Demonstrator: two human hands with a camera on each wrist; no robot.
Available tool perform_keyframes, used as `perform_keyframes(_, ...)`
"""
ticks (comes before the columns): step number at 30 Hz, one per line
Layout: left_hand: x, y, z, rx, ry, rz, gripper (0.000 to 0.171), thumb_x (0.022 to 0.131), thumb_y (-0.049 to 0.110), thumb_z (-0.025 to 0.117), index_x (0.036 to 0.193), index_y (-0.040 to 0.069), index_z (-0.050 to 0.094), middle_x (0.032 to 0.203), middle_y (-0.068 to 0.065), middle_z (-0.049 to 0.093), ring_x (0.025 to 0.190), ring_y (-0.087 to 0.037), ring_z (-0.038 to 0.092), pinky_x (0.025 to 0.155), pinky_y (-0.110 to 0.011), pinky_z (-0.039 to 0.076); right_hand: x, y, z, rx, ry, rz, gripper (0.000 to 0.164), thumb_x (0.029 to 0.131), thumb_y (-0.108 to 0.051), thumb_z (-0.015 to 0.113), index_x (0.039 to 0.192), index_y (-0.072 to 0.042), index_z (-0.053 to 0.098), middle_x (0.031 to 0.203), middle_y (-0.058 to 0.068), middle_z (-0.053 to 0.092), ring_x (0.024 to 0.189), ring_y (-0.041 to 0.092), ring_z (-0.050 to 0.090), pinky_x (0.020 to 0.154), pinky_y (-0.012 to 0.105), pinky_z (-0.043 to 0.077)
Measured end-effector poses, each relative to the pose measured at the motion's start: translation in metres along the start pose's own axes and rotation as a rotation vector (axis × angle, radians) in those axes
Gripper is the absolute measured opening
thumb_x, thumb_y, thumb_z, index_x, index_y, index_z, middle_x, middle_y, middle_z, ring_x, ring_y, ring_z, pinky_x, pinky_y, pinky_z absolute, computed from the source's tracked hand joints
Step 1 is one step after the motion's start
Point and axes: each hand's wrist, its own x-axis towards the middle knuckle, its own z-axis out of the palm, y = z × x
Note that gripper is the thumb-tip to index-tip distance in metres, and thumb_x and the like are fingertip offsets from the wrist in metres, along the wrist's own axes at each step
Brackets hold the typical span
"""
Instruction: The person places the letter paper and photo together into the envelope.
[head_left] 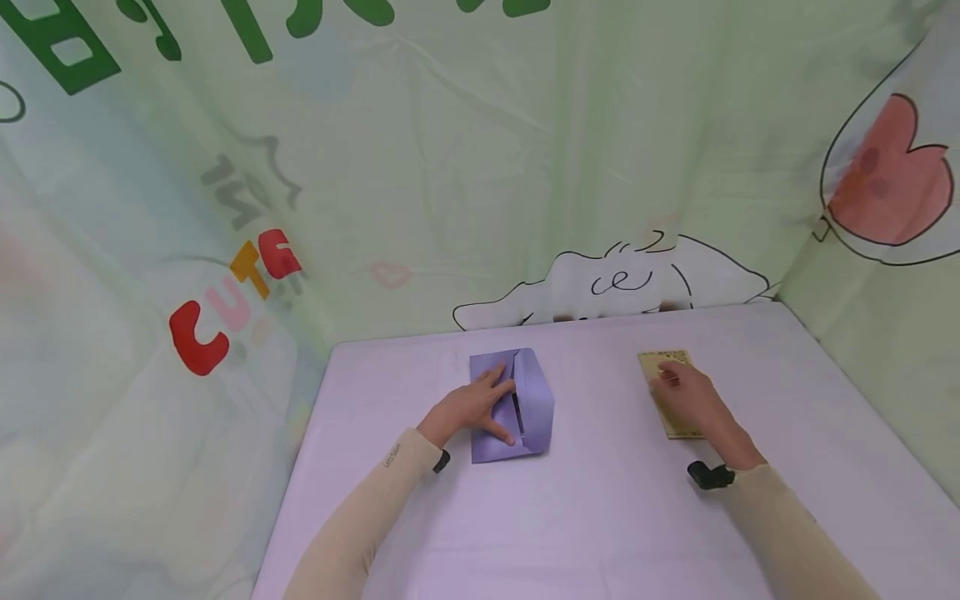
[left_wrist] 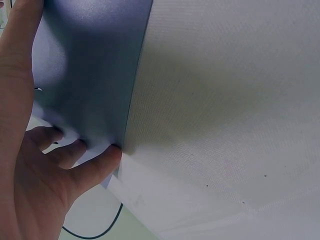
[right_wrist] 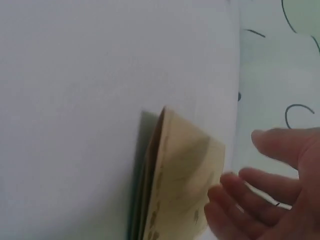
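A purple envelope (head_left: 536, 408) lies on the table with its flap folded out to the right; the left wrist view shows its plain surface (left_wrist: 85, 65). My left hand (head_left: 472, 406) rests on it with fingers spread, and the fingertips press near its edge in the left wrist view. To the right lies a tan folded card (head_left: 678, 425) with a patterned border. Just over the card is my right hand (head_left: 686, 396), its fingers loosely bent and holding nothing. In the right wrist view those fingers (right_wrist: 260, 187) are beside the card (right_wrist: 187, 170), whose layers part slightly; whether they touch cannot be told.
A pale lilac cloth covers the table (head_left: 592, 517). Behind it hangs a light green printed curtain (head_left: 480, 167), which also closes in the left and right sides. A dark strap piece (head_left: 708, 476) sits at my right wrist.
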Motion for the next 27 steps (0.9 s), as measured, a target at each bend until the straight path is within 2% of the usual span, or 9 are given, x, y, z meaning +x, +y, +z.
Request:
perform_keyframes(2,0.0,0.0,0.0,0.003,0.002,0.001,0.093,0.067,0.074,0.077,0.14,0.03,0.041,0.169,-0.014,0.013,0.152,-0.039,0.027,0.103,-0.051,0.05,-0.004,0.005,-0.004,-0.042,0.026,0.018,0.056,0.104,-0.026,0.052,0.14,0.016,0.042,0.13,0.04,0.05,0.117,0.054,0.051,0.093,0.062,0.046)
perform_keyframes(5,-0.001,0.002,-0.002,0.003,-0.001,0.002,0.093,0.067,0.074,0.077,0.14,0.029,0.04,0.169,-0.014,0.013,0.152,-0.039,0.028,0.102,-0.051,0.05,-0.009,0.01,-0.006,-0.12,0.06,0.09,0.062,0.102,-0.033,0.053,0.132,0.02,0.045,0.125,0.044,0.044,0.108,0.058,0.046,0.079,0.061,0.046)
perform_keyframes(9,-0.003,0.003,-0.004,-0.002,-0.001,0.004,0.093,0.067,0.073,0.078,0.139,0.029,0.041,0.169,-0.015,0.014,0.151,-0.038,0.028,0.101,-0.051,0.051,-0.011,0.011,-0.002,-0.198,0.057,0.192,0.073,0.098,-0.044,0.057,0.121,0.024,0.045,0.114,0.043,0.039,0.096,0.053,0.041,0.067,0.053,0.041)
perform_keyframes(17,-0.002,0.002,-0.003,0.011,0.016,0.01,0.092,0.067,0.074,0.077,0.137,0.028,0.041,0.168,-0.016,0.016,0.15,-0.039,0.031,0.1,-0.05,0.052,-0.008,0.008,0.006,-0.29,0.066,0.229,0.077,0.094,-0.043,0.064,0.116,0.028,0.041,0.104,0.043,0.039,0.093,0.055,0.042,0.074,0.059,0.04)
perform_keyframes(20,-0.002,0.003,-0.004,0.001,0.02,0.007,0.091,0.067,0.073,0.078,0.137,0.028,0.041,0.168,-0.016,0.016,0.15,-0.039,0.03,0.099,-0.051,0.052,-0.007,0.007,0.001,-0.27,0.055,0.235,0.083,0.092,-0.045,0.066,0.115,0.03,0.039,0.106,0.047,0.038,0.097,0.059,0.04,0.08,0.065,0.038)
perform_keyframes(23,-0.002,0.002,-0.003,0.0,0.022,0.003,0.091,0.067,0.073,0.078,0.137,0.028,0.041,0.168,-0.016,0.015,0.151,-0.038,0.03,0.1,-0.051,0.051,-0.004,0.009,-0.005,-0.236,0.011,0.248,0.092,0.09,-0.05,0.067,0.12,0.03,0.033,0.111,0.05,0.034,0.105,0.064,0.035,0.085,0.068,0.036)
perform_keyframes(27,-0.002,0.0,0.0,-0.008,0.021,0.007,0.092,0.067,0.073,0.078,0.138,0.027,0.041,0.169,-0.016,0.014,0.151,-0.038,0.028,0.103,-0.05,0.05,0.0,0.02,-0.012,-0.159,-0.057,0.287,0.102,0.087,-0.057,0.067,0.128,0.028,0.026,0.114,0.048,0.034,0.105,0.06,0.036,0.082,0.064,0.039)
